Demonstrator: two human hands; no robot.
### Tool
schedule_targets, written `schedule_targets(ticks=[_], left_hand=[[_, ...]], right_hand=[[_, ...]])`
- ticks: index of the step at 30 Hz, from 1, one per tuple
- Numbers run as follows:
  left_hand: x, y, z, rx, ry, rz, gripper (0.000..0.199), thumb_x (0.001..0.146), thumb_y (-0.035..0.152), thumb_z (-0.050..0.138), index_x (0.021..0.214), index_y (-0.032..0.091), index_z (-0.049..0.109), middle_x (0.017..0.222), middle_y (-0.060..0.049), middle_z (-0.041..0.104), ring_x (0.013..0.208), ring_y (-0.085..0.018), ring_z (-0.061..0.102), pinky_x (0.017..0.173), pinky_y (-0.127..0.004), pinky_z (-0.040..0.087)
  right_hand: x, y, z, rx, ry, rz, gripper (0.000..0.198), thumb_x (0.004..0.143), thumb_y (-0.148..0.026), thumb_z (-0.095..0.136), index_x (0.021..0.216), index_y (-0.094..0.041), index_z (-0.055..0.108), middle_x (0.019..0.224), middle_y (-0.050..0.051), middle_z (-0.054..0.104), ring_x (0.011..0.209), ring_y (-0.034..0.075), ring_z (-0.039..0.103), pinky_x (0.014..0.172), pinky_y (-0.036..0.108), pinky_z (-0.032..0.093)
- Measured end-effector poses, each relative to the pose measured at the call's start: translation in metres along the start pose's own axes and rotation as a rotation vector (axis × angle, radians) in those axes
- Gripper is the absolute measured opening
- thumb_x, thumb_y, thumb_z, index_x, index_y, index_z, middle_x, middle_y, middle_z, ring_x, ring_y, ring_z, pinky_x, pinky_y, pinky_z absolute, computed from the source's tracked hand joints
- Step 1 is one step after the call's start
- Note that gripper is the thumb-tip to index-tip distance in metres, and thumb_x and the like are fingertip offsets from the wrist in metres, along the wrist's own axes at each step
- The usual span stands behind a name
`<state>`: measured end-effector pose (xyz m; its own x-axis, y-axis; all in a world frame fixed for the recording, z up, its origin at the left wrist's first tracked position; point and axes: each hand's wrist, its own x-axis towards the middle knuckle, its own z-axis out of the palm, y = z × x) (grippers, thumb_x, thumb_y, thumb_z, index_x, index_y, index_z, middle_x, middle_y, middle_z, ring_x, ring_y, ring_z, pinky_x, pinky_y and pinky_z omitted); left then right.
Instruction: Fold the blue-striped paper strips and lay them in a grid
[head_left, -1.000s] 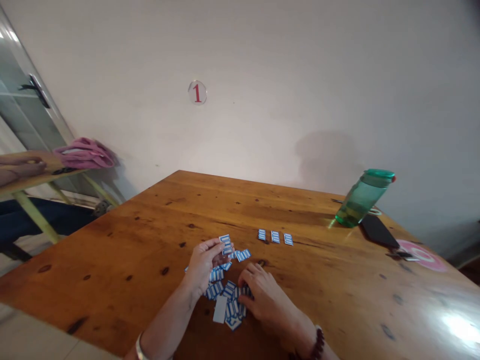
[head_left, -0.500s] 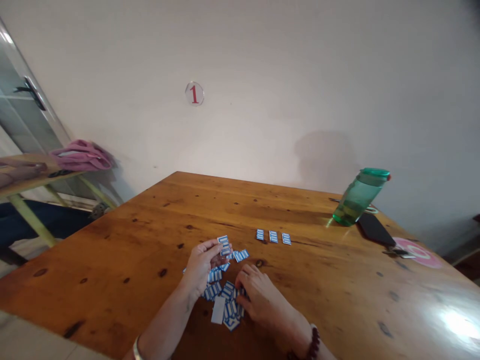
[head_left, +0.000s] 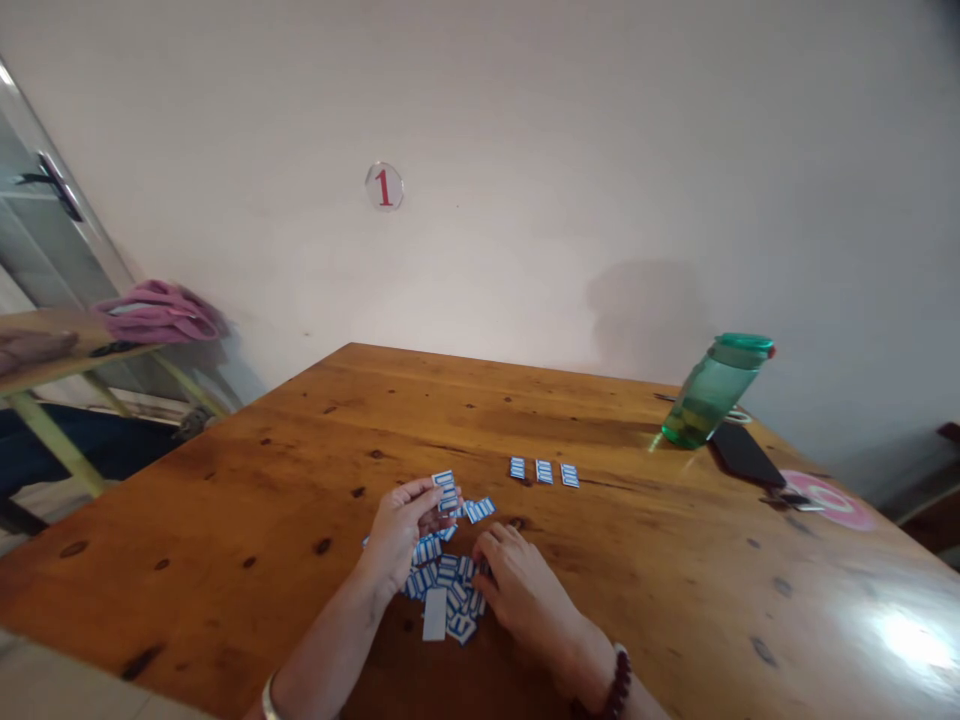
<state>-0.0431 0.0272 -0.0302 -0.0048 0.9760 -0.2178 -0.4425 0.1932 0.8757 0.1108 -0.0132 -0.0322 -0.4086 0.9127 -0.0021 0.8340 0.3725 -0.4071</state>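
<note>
The left hand [head_left: 401,522] pinches at least one blue-and-white card [head_left: 445,489] above the table [head_left: 637,580], apparently so its printed face shows. The right hand [head_left: 519,575] curls at the loose pile [head_left: 457,598]; its grip cannot be determined. Three separate cards [head_left: 544,472] lie beyond, presumably spaced for legibility.
</note>
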Motion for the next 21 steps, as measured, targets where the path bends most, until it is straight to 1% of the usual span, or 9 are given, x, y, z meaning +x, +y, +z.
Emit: schedule_targets(ticks=[2,6,12,16,21], left_hand=[[-0.0005,0.0004,0.0003,0.005,-0.002,-0.003,0.011,0.062,0.015,0.067,0.071,0.012,0.061,0.069,-0.009,0.071,0.064,-0.019,0.067,0.056,-0.024,0.052],[-0.0014,0.0014,0.0012,0.004,0.0,-0.006,0.013,0.061,0.016,0.069,0.07,0.011,0.061,0.07,-0.009,0.071,0.063,-0.019,0.067,0.055,-0.024,0.051],[-0.0021,0.002,0.0018,-0.002,-0.004,-0.009,0.013,0.061,0.016,0.069,0.071,0.011,0.061,0.07,-0.009,0.071,0.065,-0.019,0.067,0.056,-0.025,0.052],[-0.0017,0.0015,0.0016,-0.009,-0.008,-0.006,0.014,0.061,0.016,0.069,0.072,0.012,0.061,0.071,-0.009,0.071,0.065,-0.02,0.067,0.056,-0.025,0.052],[-0.0004,0.0008,0.0006,-0.008,-0.02,-0.007,0.011,0.063,0.014,0.067,0.072,0.011,0.061,0.071,-0.009,0.071,0.065,-0.019,0.067,0.056,-0.025,0.052]], right_hand=[[-0.0002,-0.0008,-0.0003,0.001,0.009,0.028,0.012,0.079,-0.018,0.048,0.086,-0.017,0.057,0.096,0.007,0.057,0.092,0.021,0.05,0.075,0.029,0.038],[-0.0007,-0.0024,0.0004,-0.036,0.024,0.054,0.016,0.08,-0.015,0.045,0.089,-0.016,0.056,0.099,0.009,0.056,0.093,0.021,0.05,0.077,0.029,0.038],[0.0013,0.0002,0.0038,-0.051,0.059,0.077,0.016,0.079,-0.012,0.044,0.089,-0.016,0.056,0.097,0.01,0.058,0.09,0.021,0.051,0.079,0.03,0.038],[0.0002,0.0001,0.0016,-0.04,0.116,0.114,0.014,0.078,-0.016,0.046,0.088,-0.017,0.056,0.099,0.009,0.056,0.093,0.023,0.05,0.076,0.031,0.039],[0.0012,0.0003,0.0002,-0.044,0.109,0.125,0.016,0.077,-0.012,0.045,0.087,-0.017,0.056,0.097,0.009,0.057,0.091,0.023,0.05,0.074,0.03,0.039]])
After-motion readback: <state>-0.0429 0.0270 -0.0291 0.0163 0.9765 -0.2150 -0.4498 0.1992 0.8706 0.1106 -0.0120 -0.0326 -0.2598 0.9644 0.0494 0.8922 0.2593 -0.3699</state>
